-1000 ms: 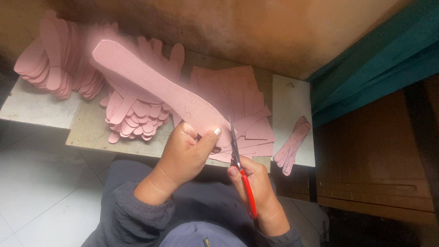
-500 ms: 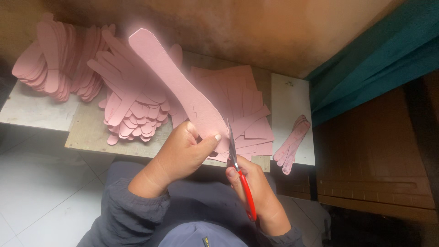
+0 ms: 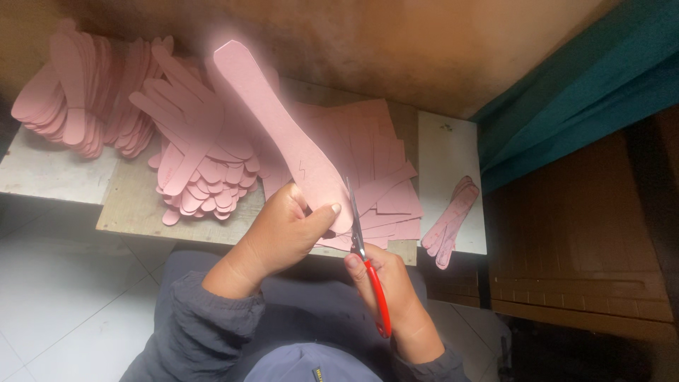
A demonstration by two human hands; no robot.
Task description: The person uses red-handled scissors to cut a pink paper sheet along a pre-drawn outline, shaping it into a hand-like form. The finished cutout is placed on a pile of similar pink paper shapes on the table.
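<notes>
My left hand (image 3: 283, 237) grips the lower end of a long pink sole-shaped piece of thin board (image 3: 272, 120), holding it up and tilted toward the upper left. My right hand (image 3: 389, 286) holds red-handled scissors (image 3: 364, 258), whose blades rise along the right edge of the piece beside my left thumb. Both hands are above my lap, just in front of the low work board (image 3: 131, 205).
Pink cut sole shapes lie in a fanned pile (image 3: 201, 170) and a larger stack (image 3: 78, 92) at the left. Flat pink sheets and offcuts (image 3: 378, 163) lie behind my hands. A few cut pieces (image 3: 449, 219) rest on a white slab at the right. A teal cloth (image 3: 587, 92) hangs right.
The pink piece has swung from pointing far left to a steeper angle, its tip now higher and further right. The scissors have stayed at its right edge.
</notes>
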